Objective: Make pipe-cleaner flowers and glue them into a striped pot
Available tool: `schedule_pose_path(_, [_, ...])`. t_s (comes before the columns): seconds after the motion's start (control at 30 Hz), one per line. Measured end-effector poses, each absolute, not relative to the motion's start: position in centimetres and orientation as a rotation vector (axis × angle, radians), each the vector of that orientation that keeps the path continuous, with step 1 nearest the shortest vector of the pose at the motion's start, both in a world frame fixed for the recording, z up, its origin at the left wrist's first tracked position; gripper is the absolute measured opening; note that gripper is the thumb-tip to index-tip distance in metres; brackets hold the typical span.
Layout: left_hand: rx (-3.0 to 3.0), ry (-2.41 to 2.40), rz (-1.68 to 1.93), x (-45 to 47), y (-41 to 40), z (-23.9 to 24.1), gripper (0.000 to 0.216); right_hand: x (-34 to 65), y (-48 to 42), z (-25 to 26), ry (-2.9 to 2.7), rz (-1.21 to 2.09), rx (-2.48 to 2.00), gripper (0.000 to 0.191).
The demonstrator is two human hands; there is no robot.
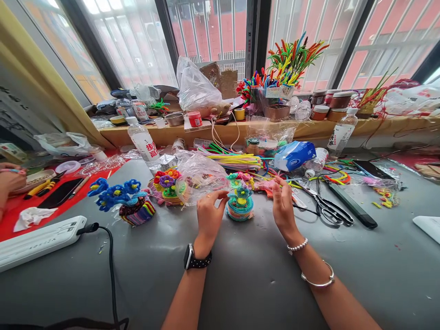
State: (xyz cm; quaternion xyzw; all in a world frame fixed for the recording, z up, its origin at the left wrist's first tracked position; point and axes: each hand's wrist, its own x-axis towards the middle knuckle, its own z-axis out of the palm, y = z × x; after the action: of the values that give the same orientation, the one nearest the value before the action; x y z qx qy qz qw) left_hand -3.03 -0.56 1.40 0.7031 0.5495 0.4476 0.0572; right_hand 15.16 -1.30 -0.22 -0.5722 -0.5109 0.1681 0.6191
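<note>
A small pot of pipe-cleaner flowers [239, 208], banded in turquoise and peach with green, blue and pink blooms, stands upright on the grey table between my hands. My left hand [209, 217] is at its left side, thumb and forefinger pinched together close to the blooms. Whatever lies between those fingertips is too small to make out. To the pot's right, apart from it, my right hand [283, 206] is raised with fingers stretched and nothing visible in it. Left of my left hand are a pot with blue flowers [137, 208] and another with mixed flowers [168, 183], partly behind clear plastic [202, 172].
Scissors [332, 208] and a dark green cutter-like tool [354, 206] lie at right. Behind are pipe cleaners [237, 161], a blue tissue pack [294, 156] and water bottles [142, 140]. A power strip [43, 243] sits at left, near another person's hand [12, 178].
</note>
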Motion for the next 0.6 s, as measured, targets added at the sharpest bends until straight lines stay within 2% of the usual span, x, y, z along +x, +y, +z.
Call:
schedule_pose_path(0.23, [2.039,1.519,1.314,-3.27,0.01,1.34,0.019,15.16,-1.18,-0.44,-1.201,0.401,-1.325,0.044])
schedule_pose_path(0.43, [2.096,1.556,1.352,-3.25,-0.03,0.99,0.009,15.20,-1.16,-0.55,-1.188,0.424,-1.335,0.044])
schedule_pose_path(0.6, [2.123,1.581,1.347,-3.20,-0.27,1.04,0.011,15.19,-1.20,-0.69,-1.189,0.457,-1.342,0.045])
